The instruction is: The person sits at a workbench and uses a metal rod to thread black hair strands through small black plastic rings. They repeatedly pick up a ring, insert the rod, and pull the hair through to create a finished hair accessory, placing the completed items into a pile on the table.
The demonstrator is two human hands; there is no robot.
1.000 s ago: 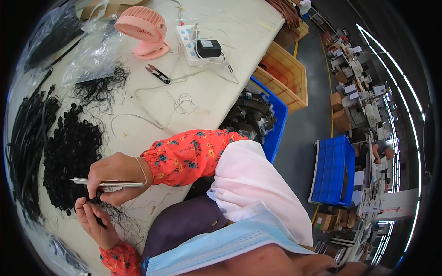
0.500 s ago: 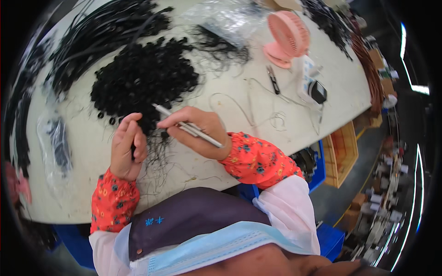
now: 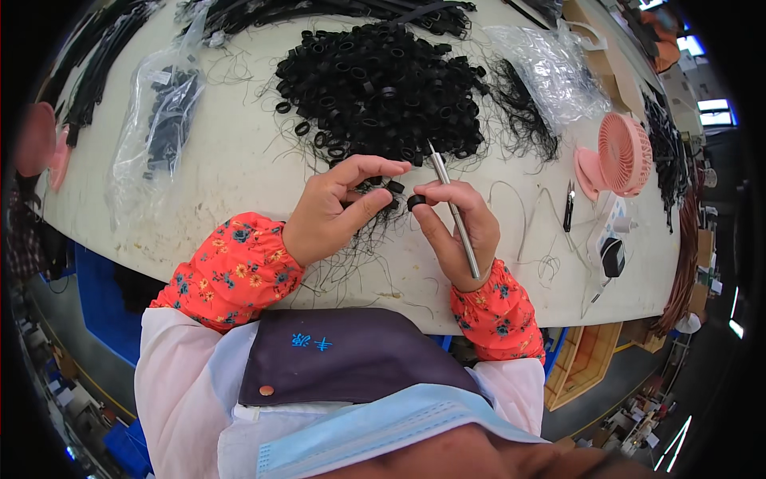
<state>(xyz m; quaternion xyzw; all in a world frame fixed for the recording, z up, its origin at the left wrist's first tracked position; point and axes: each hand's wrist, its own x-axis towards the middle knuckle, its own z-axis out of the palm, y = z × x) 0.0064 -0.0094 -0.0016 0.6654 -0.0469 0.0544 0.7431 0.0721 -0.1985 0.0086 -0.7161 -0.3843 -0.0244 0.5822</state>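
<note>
a head-worn fisheye camera looks down from close above the near edge of the table (image 3: 247, 180), its wide view reaching beyond the right edge.

The left hand (image 3: 329, 214) parts thumb from index, other fingers perhaps curled; the right hand (image 3: 464, 230) pinches near those fingertips.

The slim rod (image 3: 456, 211) looks like smooth, shiny metal. Toward the far edge of the smooth, pale surface (image 3: 239, 172), the heaped rings (image 3: 379, 96) look mostly matt. Near the left edge lies a glossy clear-plastic bag (image 3: 155, 128); near the right, a smooth plastic fan (image 3: 625, 157).
</note>
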